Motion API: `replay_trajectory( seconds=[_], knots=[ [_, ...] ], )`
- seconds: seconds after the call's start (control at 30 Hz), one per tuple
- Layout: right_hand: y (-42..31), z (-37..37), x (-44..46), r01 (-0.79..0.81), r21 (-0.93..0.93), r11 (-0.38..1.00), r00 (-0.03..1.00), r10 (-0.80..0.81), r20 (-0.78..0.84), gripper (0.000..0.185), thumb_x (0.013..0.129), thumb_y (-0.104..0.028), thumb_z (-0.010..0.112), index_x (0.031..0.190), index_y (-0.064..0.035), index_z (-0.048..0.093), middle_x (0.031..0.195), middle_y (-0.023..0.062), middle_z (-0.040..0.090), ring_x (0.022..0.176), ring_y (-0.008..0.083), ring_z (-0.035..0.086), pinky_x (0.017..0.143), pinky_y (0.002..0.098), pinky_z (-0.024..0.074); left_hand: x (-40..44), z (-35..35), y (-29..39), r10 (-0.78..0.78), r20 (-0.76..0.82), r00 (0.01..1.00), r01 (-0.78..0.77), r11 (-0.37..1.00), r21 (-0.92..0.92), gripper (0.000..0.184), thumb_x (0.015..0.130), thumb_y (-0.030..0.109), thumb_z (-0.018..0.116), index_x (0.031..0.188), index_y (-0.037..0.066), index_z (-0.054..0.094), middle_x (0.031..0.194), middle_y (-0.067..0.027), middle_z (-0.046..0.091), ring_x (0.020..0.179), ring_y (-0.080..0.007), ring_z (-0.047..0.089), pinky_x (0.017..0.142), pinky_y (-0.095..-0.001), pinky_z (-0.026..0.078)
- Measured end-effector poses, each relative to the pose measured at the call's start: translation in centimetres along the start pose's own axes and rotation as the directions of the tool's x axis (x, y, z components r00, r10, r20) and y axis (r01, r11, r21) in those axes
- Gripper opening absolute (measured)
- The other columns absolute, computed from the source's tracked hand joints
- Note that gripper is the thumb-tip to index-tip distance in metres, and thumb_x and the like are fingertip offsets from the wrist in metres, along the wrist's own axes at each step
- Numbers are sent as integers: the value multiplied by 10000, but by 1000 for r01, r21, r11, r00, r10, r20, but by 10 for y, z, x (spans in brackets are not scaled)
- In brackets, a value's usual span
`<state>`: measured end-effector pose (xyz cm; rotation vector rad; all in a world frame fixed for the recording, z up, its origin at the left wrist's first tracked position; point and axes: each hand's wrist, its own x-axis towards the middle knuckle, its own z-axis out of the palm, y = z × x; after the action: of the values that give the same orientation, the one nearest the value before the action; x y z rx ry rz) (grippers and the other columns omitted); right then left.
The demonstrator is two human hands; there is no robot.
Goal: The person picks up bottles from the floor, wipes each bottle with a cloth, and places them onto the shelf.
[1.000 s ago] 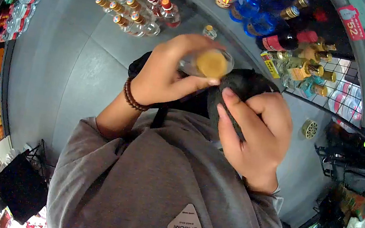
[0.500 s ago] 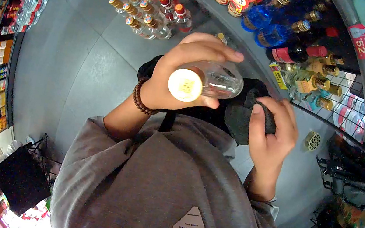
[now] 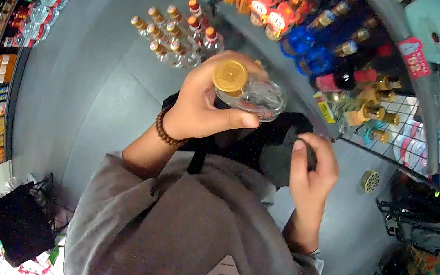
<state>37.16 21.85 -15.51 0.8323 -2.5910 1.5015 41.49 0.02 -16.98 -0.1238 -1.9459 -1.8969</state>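
In the head view a clear glass bottle with a gold cap is tilted, its cap toward me. My left hand, with a beaded bracelet at the wrist, is wrapped round it. Lower and to the right, my right hand pinches a dark cloth between thumb and fingers. The cloth hangs apart from the bottle, and part of it blends with the dark clothing behind. Beyond my left hand, several clear bottles with gold or red caps stand grouped on the floor.
A shelf at the upper right holds blue bottles, red-tagged bottles and a wire rack. Stocked shelves line the left side. A black object stands at lower left. A round drain lies in the grey floor.
The bottle has turned in my left hand, so its cap shows from a different angle. My right hand and the cloth have shifted slightly left and down. The camera view has moved a little.
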Motion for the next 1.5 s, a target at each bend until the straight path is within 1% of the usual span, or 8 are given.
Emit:
replay_trajectory(
  seconds=[0.17,0.33,0.47,0.53,0.67,0.83,0.97,1.5],
  knots=[
    [5,-4,-4,-37,-73,997,999,39,28,92,773,-61,622,850,-12,607,809,144,639,750,310,627,670,363,494,34,-20,25,-38,107,994,-2,935,355,442,665,179,800,1037,21,620,1014,-114,642,965,-243,601,855,-341,446],
    [13,7,1,-114,-88,990,992,119,48,100,779,-100,626,850,-31,615,798,143,642,716,311,630,652,364,501,86,-46,69,-82,176,981,42,974,224,443,647,136,814,1025,5,623,1008,-82,653,939,-157,614,827,-306,478],
    [4,27,12,-137,-135,981,988,146,55,137,787,-141,623,875,-37,623,842,144,647,761,321,631,676,366,506,157,-68,117,162,314,935,-272,897,347,564,672,153,804,1145,7,533,1102,-77,598,1003,-183,586,884,-326,469],
    [-12,35,21,-157,-131,979,985,164,43,142,786,-143,623,880,-36,624,850,145,648,772,319,632,682,365,507,200,-70,127,118,275,954,-145,986,79,578,709,185,782,1180,11,496,1083,-61,590,987,-158,587,853,-309,488],
    [-33,45,38,-156,-92,983,987,159,21,157,786,-146,620,894,-32,628,871,149,651,794,318,633,695,364,510,280,-69,143,176,370,912,-322,866,382,480,766,158,733,1165,6,514,1041,-69,611,951,-151,605,855,-284,484],
    [-41,50,52,-173,-143,974,985,171,-31,164,786,-150,617,900,-34,632,885,147,652,805,317,633,701,369,512,337,-43,138,138,414,900,-254,937,240,403,744,137,760,1051,-42,571,935,-59,634,853,-122,588,750,-270,499],
    [-41,54,53,-165,-166,972,985,155,-74,123,780,-96,625,872,-14,620,846,157,639,760,315,627,670,342,496,368,-29,95,292,390,873,-422,854,305,501,693,305,793,1039,-11,615,933,-76,642,859,-126,597,760,-277,485],
    [-39,44,42,-212,-157,964,976,201,-85,125,791,-101,609,877,-10,620,817,149,626,734,321,615,649,349,485,382,-12,99,280,419,864,-440,823,358,472,706,225,773,1059,-31,595,969,-106,649,859,-163,613,795,-290,485]
  ],
)
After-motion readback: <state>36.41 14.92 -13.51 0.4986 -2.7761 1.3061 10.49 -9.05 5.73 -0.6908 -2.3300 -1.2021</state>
